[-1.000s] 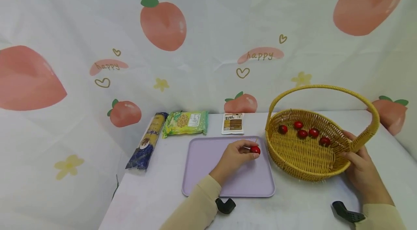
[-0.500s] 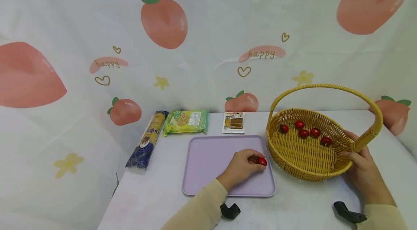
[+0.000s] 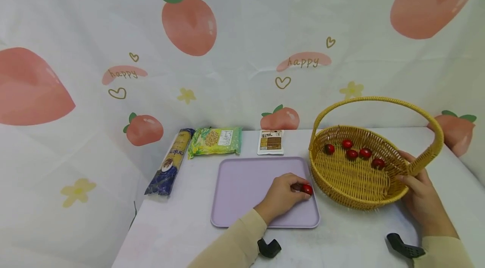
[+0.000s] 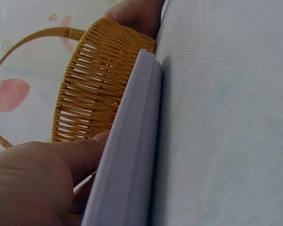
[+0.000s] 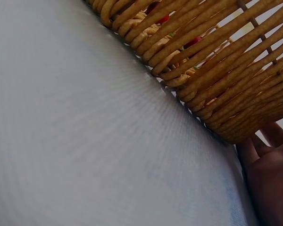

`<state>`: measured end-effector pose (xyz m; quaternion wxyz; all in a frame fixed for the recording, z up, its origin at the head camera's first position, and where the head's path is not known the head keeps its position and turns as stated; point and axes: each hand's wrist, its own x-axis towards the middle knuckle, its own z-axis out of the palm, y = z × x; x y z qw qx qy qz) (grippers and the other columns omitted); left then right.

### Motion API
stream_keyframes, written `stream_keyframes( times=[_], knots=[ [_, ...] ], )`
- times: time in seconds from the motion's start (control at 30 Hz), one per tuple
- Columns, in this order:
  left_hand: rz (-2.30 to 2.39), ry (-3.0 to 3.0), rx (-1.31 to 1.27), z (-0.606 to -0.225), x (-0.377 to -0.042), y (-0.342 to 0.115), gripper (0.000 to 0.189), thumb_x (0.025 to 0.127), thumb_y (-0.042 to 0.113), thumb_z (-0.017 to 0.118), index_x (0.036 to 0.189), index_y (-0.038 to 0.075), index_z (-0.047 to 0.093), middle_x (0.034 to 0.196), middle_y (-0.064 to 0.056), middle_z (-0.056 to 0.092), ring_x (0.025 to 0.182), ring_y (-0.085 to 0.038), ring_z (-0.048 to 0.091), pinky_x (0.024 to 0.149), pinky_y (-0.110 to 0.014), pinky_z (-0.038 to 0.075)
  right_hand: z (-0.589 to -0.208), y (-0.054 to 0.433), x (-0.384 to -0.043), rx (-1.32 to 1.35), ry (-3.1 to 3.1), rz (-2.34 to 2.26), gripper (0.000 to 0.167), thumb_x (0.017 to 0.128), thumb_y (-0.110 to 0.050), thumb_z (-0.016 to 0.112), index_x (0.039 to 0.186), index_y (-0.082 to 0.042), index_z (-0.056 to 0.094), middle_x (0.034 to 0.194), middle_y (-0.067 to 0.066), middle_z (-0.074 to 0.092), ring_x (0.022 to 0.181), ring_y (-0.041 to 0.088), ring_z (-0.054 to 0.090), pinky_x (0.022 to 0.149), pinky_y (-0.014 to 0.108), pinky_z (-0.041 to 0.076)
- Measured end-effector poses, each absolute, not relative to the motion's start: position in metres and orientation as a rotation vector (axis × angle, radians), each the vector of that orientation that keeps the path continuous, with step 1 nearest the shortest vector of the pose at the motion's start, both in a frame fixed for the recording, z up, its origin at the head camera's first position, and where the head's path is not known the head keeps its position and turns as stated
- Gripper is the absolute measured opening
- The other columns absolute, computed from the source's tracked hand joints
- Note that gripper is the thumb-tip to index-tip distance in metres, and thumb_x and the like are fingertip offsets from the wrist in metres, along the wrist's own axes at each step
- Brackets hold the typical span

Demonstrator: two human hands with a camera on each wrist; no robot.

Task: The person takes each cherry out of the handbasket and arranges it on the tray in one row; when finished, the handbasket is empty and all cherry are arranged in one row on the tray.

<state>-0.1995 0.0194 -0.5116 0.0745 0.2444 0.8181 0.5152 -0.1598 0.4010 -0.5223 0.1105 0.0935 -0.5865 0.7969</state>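
Observation:
In the head view my left hand (image 3: 283, 195) pinches a red cherry (image 3: 307, 190) between thumb and fingers, low over the right side of a lilac tray (image 3: 242, 188). The left wrist view shows the left hand (image 4: 42, 179) beside the tray's raised edge (image 4: 127, 141), which hides the fingertips and cherry. To the right stands a yellow wicker basket (image 3: 352, 183) with a tall arched handle (image 3: 379, 99). Several red cherries (image 3: 352, 155) lie inside it. My right hand (image 3: 420, 196) grips the basket's right rim near the foot of the handle, thumb on the near side.
Behind the tray lie a green-yellow food packet (image 3: 215, 141) and a small white-brown sachet (image 3: 270, 142). A long blue-and-gold pasta bag (image 3: 170, 162) lies at the left, near the table's edge. A white curtain (image 3: 242, 49) printed with peaches hangs behind the white table (image 3: 182, 226).
My left hand has moved right and toward me over the tray, carrying the cherry down to the tray's right side. The right hand and basket stay in place.

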Motion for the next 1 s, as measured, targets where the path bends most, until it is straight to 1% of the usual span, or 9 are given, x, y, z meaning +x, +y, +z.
stream_keyframes(
  times=[0.17,0.37,0.77,1.0],
  knots=[
    [1.557,2.433,0.743,-0.5143,-0.2013,0.0193,0.028,0.089,0.006,0.092,0.116,0.007,0.083,0.099,0.013,0.069,0.087,0.002,0.063,0.078,-0.020,0.053,-0.5225,0.4011,-0.1599,0.303,-1.674,2.378,0.064,0.108,0.014,0.033,0.165,-0.014,0.043,0.150,-0.001,0.055,0.128,0.010,0.057,0.095,0.021,0.052],
    [1.549,2.439,0.740,-0.5149,-0.2012,0.0194,0.029,0.090,0.007,0.092,0.117,0.009,0.083,0.099,0.014,0.069,0.088,0.001,0.062,0.080,-0.020,0.053,-0.5237,0.4019,-0.1607,0.292,-1.680,2.376,0.064,0.108,0.013,0.034,0.165,-0.015,0.043,0.152,-0.001,0.053,0.129,0.010,0.055,0.096,0.020,0.050],
    [1.549,2.434,0.781,-0.5160,-0.2008,0.0187,0.029,0.090,0.006,0.091,0.117,0.008,0.082,0.102,0.013,0.070,0.094,0.001,0.063,0.083,-0.021,0.053,-0.5233,0.4008,-0.1602,0.299,-1.665,2.385,0.064,0.108,0.013,0.034,0.165,-0.014,0.044,0.151,-0.001,0.054,0.129,0.010,0.057,0.095,0.022,0.053],
    [1.552,2.432,0.792,-0.5129,-0.1998,0.0183,0.029,0.090,0.005,0.090,0.118,0.008,0.082,0.103,0.011,0.070,0.095,0.000,0.063,0.083,-0.020,0.053,-0.5230,0.4005,-0.1605,0.313,-1.663,2.388,0.063,0.108,0.013,0.033,0.165,-0.013,0.043,0.151,0.000,0.053,0.129,0.010,0.056,0.097,0.022,0.052]
  ],
)
